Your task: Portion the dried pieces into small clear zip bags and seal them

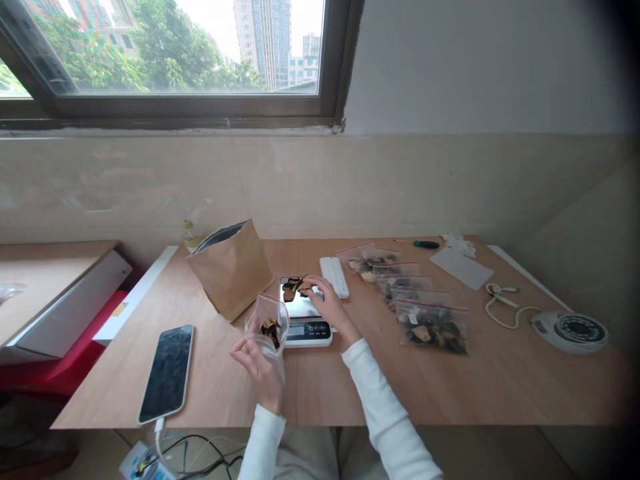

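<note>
My left hand (257,373) grips a clear zip bag (267,327) from below, with several dark dried pieces (271,332) lying in its bottom. My right hand (329,305) reaches over a white digital kitchen scale (307,332), its fingers apart and its fingertips next to a small heap of dark dried pieces (294,287) on the shiny platform. A brown kraft paper bag (230,272) stands open just left of the scale. A row of filled zip bags (410,310) lies to the right of my right hand.
A smartphone (167,374) lies at the desk's front left, its cable running down over the edge. A white bar-shaped device (334,277) lies behind the scale. A white corded appliance (570,332), a paper sheet (461,268) and a green-handled tool (427,245) sit farther right.
</note>
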A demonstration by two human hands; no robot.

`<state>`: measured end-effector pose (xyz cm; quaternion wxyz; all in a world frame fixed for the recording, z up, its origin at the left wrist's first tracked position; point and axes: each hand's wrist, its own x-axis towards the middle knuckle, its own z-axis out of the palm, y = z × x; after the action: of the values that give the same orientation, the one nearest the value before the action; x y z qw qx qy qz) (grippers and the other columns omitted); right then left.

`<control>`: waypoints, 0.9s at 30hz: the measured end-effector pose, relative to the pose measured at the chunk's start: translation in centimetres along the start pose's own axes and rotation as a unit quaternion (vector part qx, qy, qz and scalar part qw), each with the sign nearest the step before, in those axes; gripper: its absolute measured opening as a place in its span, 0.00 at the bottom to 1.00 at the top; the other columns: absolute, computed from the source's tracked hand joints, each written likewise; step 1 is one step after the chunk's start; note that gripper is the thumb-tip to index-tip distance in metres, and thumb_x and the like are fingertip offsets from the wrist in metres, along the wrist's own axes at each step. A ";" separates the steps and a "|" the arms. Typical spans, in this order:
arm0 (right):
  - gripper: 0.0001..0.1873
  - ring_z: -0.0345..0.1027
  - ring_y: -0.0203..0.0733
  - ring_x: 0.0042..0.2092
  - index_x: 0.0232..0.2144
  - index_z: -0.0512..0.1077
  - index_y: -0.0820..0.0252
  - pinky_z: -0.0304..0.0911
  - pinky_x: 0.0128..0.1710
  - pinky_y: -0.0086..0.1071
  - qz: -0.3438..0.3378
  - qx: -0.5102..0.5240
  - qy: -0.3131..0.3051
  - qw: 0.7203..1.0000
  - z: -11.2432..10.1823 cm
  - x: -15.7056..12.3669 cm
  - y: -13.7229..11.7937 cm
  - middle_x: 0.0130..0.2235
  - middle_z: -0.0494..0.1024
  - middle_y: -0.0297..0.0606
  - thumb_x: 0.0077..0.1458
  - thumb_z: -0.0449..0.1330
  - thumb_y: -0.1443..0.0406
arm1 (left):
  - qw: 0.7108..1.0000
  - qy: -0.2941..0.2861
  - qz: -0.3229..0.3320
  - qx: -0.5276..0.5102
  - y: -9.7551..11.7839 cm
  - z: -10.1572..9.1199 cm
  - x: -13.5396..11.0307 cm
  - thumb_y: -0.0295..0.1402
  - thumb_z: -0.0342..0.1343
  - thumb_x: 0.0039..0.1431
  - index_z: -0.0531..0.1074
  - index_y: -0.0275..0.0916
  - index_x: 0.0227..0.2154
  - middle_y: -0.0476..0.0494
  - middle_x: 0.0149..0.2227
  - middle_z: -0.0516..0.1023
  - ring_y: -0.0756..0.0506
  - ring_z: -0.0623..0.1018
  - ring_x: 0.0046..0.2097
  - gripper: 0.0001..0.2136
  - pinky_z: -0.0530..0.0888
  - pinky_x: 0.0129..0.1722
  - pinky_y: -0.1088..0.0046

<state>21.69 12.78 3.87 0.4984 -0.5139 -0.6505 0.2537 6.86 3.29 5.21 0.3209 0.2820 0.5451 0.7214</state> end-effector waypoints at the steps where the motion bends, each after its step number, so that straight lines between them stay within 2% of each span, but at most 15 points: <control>1: 0.19 0.59 0.44 0.60 0.52 0.69 0.56 0.58 0.58 0.44 -0.009 -0.053 -0.007 0.999 0.1 0.3 0.7 0.56 0.68 0.45 0.58 0.55 0.64 | 1.000 0.008 0.004 -0.013 0.2 0.0 0.0 0.45 0.44 0.64 0.53 0.42 0.41 0.28 0.53 0.71 0.41 0.71 0.57 0.13 0.62 0.59 0.52; 4: 0.26 0.54 0.48 0.63 0.56 0.66 0.58 0.53 0.60 0.48 -0.029 -0.159 -0.060 0.985 0.3 1.6 1.9 0.59 0.64 0.48 0.54 0.60 0.64 | 1.000 0.016 0.007 -0.020 0.7 0.0 0.0 0.44 0.44 0.64 0.52 0.43 0.40 0.29 0.53 0.71 0.41 0.71 0.57 0.12 0.62 0.59 0.52; 8: 0.21 0.62 0.46 0.56 0.51 0.70 0.58 0.58 0.56 0.43 -0.066 -0.190 -0.108 0.974 0.3 2.8 2.1 0.51 0.72 0.44 0.54 0.60 0.69 | 1.000 0.021 0.019 -0.006 0.8 -0.1 0.1 0.44 0.44 0.64 0.52 0.43 0.39 0.28 0.53 0.72 0.41 0.72 0.56 0.12 0.61 0.59 0.50; 12: 0.14 0.65 0.43 0.49 0.44 0.72 0.59 0.61 0.49 0.38 -0.090 -0.220 -0.098 0.966 0.1 2.9 1.9 0.44 0.75 0.40 0.55 0.57 0.72 | 0.999 0.026 0.027 -0.015 0.7 -0.2 0.3 0.45 0.44 0.64 0.51 0.43 0.38 0.28 0.52 0.72 0.40 0.74 0.53 0.12 0.62 0.58 0.48; 17: 0.11 0.64 0.47 0.46 0.41 0.73 0.61 0.60 0.47 0.39 -0.088 -0.290 -0.077 0.950 0.4 2.7 1.9 0.41 0.75 0.44 0.58 0.53 0.72 | 0.999 0.017 0.028 -0.003 0.6 -0.2 0.4 0.45 0.43 0.64 0.52 0.43 0.38 0.30 0.52 0.73 0.40 0.74 0.54 0.11 0.62 0.58 0.49; 24: 0.11 0.67 0.46 0.45 0.40 0.73 0.60 0.60 0.46 0.40 -0.095 -0.281 -0.091 0.951 0.1 2.4 1.6 0.40 0.77 0.43 0.58 0.53 0.73 | 1.000 0.019 0.002 0.007 0.2 -0.2 0.1 0.45 0.43 0.64 0.52 0.43 0.40 0.29 0.53 0.72 0.42 0.74 0.52 0.12 0.63 0.58 0.50; 27: 0.11 0.68 0.44 0.45 0.41 0.73 0.60 0.62 0.47 0.38 -0.087 -0.231 -0.078 0.966 -0.1 2.3 0.8 0.41 0.78 0.40 0.59 0.53 0.72 | 1.000 0.008 -0.001 0.012 0.2 -0.1 0.0 0.44 0.43 0.65 0.52 0.43 0.40 0.30 0.54 0.71 0.41 0.72 0.55 0.11 0.61 0.59 0.51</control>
<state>22.22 15.21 4.12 0.3343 -0.5354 -0.7702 0.0916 6.73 3.24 5.37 0.3141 0.2791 0.5566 0.7167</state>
